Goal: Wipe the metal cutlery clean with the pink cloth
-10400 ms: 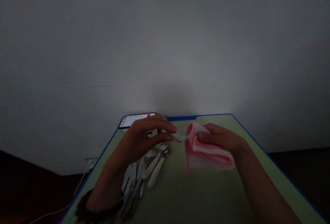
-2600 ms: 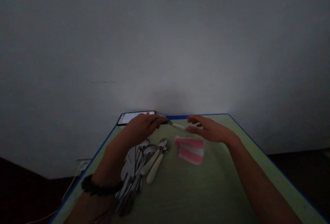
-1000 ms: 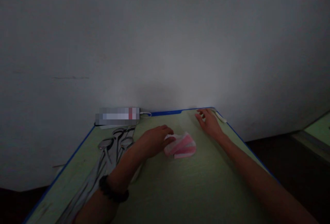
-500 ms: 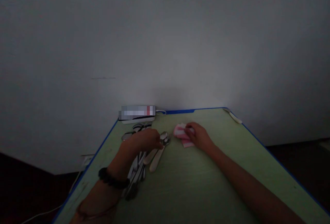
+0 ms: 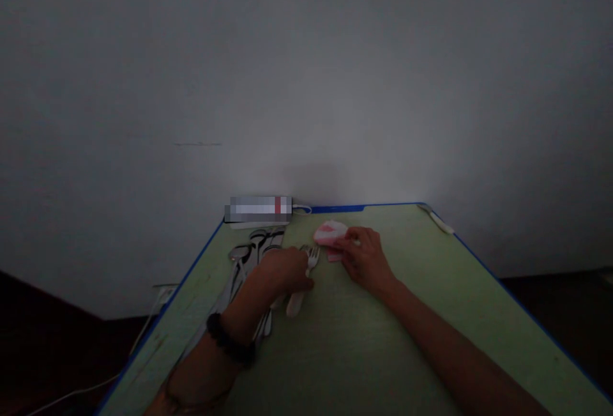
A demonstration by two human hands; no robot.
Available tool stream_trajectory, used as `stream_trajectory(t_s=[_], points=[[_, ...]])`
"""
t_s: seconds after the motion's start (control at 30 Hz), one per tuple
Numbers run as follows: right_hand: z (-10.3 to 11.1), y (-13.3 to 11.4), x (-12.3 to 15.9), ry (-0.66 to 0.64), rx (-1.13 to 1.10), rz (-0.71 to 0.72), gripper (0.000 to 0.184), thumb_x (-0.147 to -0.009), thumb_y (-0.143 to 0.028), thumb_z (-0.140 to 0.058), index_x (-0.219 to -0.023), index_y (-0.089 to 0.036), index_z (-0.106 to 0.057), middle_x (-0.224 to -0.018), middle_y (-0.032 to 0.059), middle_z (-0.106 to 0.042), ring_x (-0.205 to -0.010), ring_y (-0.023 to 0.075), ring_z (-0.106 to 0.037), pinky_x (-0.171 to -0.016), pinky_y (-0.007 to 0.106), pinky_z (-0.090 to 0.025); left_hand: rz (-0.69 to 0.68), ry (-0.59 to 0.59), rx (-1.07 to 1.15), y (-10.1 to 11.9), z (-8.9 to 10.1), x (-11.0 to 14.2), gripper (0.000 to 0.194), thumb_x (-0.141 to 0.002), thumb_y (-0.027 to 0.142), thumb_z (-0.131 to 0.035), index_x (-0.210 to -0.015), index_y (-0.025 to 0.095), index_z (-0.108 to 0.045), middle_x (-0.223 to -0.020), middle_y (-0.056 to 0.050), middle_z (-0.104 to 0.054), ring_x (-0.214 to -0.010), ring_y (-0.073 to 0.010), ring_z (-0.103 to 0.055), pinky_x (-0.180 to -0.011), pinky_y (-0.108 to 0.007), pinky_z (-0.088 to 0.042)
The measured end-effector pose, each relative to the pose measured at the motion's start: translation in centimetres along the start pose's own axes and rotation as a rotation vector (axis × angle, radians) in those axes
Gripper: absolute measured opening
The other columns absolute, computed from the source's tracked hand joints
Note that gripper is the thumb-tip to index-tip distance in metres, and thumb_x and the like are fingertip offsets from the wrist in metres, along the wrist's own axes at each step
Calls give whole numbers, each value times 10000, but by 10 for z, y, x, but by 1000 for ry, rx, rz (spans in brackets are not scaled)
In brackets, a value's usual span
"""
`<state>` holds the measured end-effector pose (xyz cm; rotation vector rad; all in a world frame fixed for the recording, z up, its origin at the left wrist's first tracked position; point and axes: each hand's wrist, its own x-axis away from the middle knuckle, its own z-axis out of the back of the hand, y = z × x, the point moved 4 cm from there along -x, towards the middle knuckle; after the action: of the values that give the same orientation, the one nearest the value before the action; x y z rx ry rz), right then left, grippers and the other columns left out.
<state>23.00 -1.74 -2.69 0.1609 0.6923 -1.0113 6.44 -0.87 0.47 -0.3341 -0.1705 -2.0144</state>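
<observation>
My left hand [image 5: 287,270], with a dark beaded bracelet at the wrist, reaches over the cutlery at the left of the table. Its thumb and fingers close around the neck of a fork [image 5: 313,256], whose tines poke out past the fingertips. A pale handle [image 5: 295,303] shows below the hand, with part of another beside it. Several metal spoons [image 5: 240,252] lie under and left of that hand, partly hidden by the forearm. My right hand [image 5: 366,259] pinches the right edge of a folded pink and white cloth [image 5: 330,232] on the table.
A white device [image 5: 261,224] with a blurred-out face stands at the back left against the wall, a white cable [image 5: 302,209] at its side. One pale-handled utensil [image 5: 440,221] lies at the far right edge. The green table [image 5: 383,352] has a blue rim.
My left hand has shifted slightly right over the pale-handled cutlery, and fork tines now show beyond its fingers. The cloth has moved a little left, with my right hand still at its edge.
</observation>
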Motion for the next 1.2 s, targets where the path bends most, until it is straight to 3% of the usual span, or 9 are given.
stream_trajectory(t_s=[0.13,0.23,0.33,0.43,0.53,0.67,0.93,1.03,1.2], points=[[-13,9,0,-87,63,-133,327,-813,-279,-466,-1132,-279,-536,-1069,80,-515,-1002,231,-425,-843,385,-334,1,-16,38,-4,1,-2,355,-692,371,-466,-882,134,-650,-888,-168,-673,-784,-287,-637,-646,-357,-485],[-20,20,5,-102,63,-211,475,-798,-403,-480,-1246,-249,-443,-1170,99,-476,-1058,250,-396,-876,399,-315,-11,-46,78,-5,0,-4,344,-726,346,-428,-866,122,-649,-903,-169,-673,-791,-257,-641,-669,-320,-479],[-21,24,6,-106,86,-243,531,-783,-461,-486,-1266,-251,-426,-1198,103,-462,-1092,264,-369,-897,411,-293,-17,-98,132,-8,-1,-5,369,-771,333,-362,-808,102,-647,-799,-164,-686,-672,-222,-651,-601,-283,-477],[-13,19,3,-56,148,-232,397,-799,-416,-488,-1168,-275,-526,-1234,97,-428,-1115,272,-341,-902,419,-273,-26,-164,201,-9,-3,-5,421,-807,343,-297,-745,104,-639,-634,-122,-674,-494,-181,-622,-488,-246,-454],[-6,11,-2,-34,183,-162,257,-838,-323,-453,-1044,-290,-602,-1189,82,-453,-1070,253,-370,-878,402,-278,-27,-160,241,-9,-1,-3,425,-809,361,-296,-734,106,-627,-683,-134,-679,-499,-178,-619,-465,-237,-436],[-10,11,0,-110,149,-129,272,-837,-322,-451,-1065,-256,-584,-1037,93,-513,-956,229,-421,-807,362,-324,-23,-116,285,-5,5,-1,419,-815,373,-289,-806,103,-609,-792,-165,-682,-566,-199,-628,-517,-271,-448],[-18,24,3,-93,117,-245,263,-857,-389,-400,-888,-181,-557,-955,99,-563,-927,232,-460,-795,356,-335,-10,-221,448,-7,3,1,441,-843,389,-256,-828,112,-598,-764,-150,-688,-497,-177,-616,-462,-251,-455],[-16,27,1,-91,20,-297,287,-882,-389,-333,-845,-177,-524,-852,82,-589,-811,210,-505,-736,336,-355,26,-258,491,-16,-3,-1,510,-843,439,-218,-870,94,-592,-722,-161,-686,-457,-185,-611,-452,-271,-469],[-10,35,3,-26,-412,-503,333,-875,-471,-287,-862,-190,-466,-687,16,-568,-610,161,-522,-558,260,-370,12,-271,587,-24,-5,-5,590,-823,554,-211,-846,83,-567,-718,-166,-682,-477,-199,-628,-415,-262,-471]])
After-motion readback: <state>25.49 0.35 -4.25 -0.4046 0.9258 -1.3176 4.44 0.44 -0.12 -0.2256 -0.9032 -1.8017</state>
